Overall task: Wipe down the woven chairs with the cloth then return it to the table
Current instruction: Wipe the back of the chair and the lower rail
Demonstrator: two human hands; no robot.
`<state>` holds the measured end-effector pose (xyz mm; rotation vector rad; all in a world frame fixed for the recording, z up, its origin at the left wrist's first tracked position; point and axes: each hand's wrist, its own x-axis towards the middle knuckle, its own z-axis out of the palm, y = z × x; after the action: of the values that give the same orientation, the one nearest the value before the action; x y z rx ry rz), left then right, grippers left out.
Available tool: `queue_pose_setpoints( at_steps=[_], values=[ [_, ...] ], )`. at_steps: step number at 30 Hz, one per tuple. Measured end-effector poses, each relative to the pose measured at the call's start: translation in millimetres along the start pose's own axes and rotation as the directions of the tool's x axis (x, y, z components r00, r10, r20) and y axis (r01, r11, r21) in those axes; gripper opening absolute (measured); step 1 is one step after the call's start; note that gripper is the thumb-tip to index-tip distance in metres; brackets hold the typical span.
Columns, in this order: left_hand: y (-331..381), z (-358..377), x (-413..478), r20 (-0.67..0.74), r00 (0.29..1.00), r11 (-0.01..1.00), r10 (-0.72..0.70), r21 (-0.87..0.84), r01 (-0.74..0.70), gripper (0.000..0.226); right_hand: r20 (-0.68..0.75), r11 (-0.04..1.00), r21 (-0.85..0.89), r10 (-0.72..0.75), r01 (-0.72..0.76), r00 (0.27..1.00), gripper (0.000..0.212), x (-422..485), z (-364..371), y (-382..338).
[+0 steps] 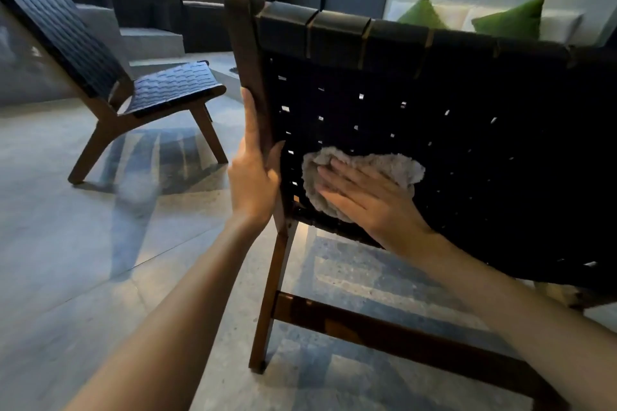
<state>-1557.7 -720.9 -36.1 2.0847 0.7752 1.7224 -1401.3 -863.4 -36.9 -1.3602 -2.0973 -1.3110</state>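
Head view: left hand (255,177) clamps round the brown wooden side post (248,53) of the near black woven-strap chair (467,143), thumb on the weave side. Right hand (364,197), fingers straight and flat, presses the fluffy grey cloth (394,165) against the lower left of that chair's back. A second black woven chair (160,87) stands well apart at left on the grey tiled floor (66,243).
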Motion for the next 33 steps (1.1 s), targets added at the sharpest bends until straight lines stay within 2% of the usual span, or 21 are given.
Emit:
queue_pose_setpoints(
  at_steps=[2, 3, 6, 9, 15, 18, 20, 23, 26, 28, 31, 33],
  values=[
    [0.0, -2.0, -1.4, 0.02, 1.0, 0.999, -0.024, -0.027, 0.025, 0.09, -0.129, 0.994, -0.107, -0.012, -0.002, 0.992, 0.037, 24.2, -16.1, 8.3],
    [-1.6, -1.8, -1.7, 0.032, 0.999, 0.999, -0.028, -0.034, 0.029, 0.092, -0.2, 0.986, -0.156, 0.017, -0.049, 0.98, 0.035, 39.5, -22.8, 15.7],
    [5.9, -3.1, -0.4, 0.021, 1.0, 0.999, -0.017, -0.043, 0.018, 0.097, -0.201, 0.951, -0.283, 0.066, -0.123, 0.977, 0.039, 66.8, -29.1, 27.6],
    [5.9, -4.4, 0.2, 0.033, 0.999, 0.999, -0.011, -0.046, 0.013, 0.098, -0.073, 0.91, -0.405, 0.06, -0.085, 0.996, 0.053, 66.6, -16.0, 29.7],
    [-1.5, -2.7, 1.0, 0.023, 0.999, 0.998, 0.038, -0.045, -0.037, 0.096, 0.076, 0.884, -0.468, 0.033, 0.006, 0.997, 0.055, 42.0, 25.0, 21.1],
    [-6.0, -1.0, 0.7, 0.037, 0.999, 0.998, 0.04, -0.046, -0.039, 0.093, 0.266, 0.866, -0.485, 0.014, 0.122, 0.964, 0.056, 18.2, 54.4, 6.3],
    [-8.3, 0.1, 0.4, 0.03, 0.999, 0.999, 0.043, -0.034, -0.042, 0.09, 0.329, 0.873, -0.451, -0.03, 0.185, 0.944, 0.053, 2.8, 77.3, -4.0],
    [-9.7, 1.2, 1.7, 0.022, 0.999, 0.999, 0.042, -0.034, -0.042, 0.088, 0.394, 0.907, -0.375, -0.033, 0.193, 0.918, 0.053, -11.1, 102.6, -17.9],
    [-11.5, 1.9, 1.1, 0.031, 0.998, 0.998, 0.053, -0.033, -0.052, 0.087, 0.439, 0.935, -0.288, -0.064, 0.208, 0.896, 0.033, -23.3, 120.5, -31.6],
    [-12.0, 1.9, 0.6, 0.032, 0.998, 0.998, 0.047, -0.04, -0.045, 0.087, 0.433, 0.947, -0.265, -0.054, 0.184, 0.9, 0.029, -22.4, 124.4, -39.4],
    [-10.2, 1.5, 1.5, 0.026, 0.998, 0.998, 0.05, -0.049, -0.049, 0.088, 0.467, 0.982, -0.157, -0.021, 0.107, 0.884, 0.037, -15.1, 113.2, -40.5],
    [-10.1, 0.0, 0.9, 0.036, 0.998, 0.996, 0.053, -0.071, -0.05, 0.089, 0.469, 0.975, -0.168, -0.053, 0.147, 0.882, 0.032, -17.8, 99.6, -35.9]
  ],
)
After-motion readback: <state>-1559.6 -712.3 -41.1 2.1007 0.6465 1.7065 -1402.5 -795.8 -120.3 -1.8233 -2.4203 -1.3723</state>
